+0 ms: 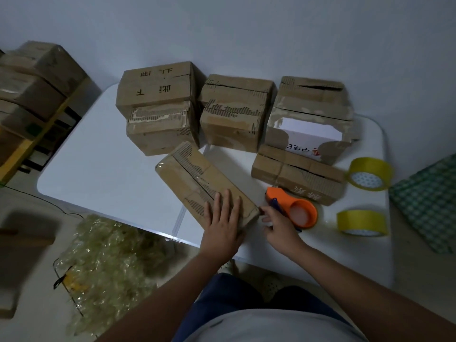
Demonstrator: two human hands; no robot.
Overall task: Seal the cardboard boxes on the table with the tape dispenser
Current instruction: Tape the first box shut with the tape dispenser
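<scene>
Tape dispenser [294, 209] — gripped by the right hand [277, 224] — sits beside the box [197, 181] under the flat left hand [223, 218].

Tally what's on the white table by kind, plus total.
Brown cardboard boxes: 6, first at
Yellow tape rolls: 2, first at
Orange tape dispenser: 1
Total: 9
</scene>
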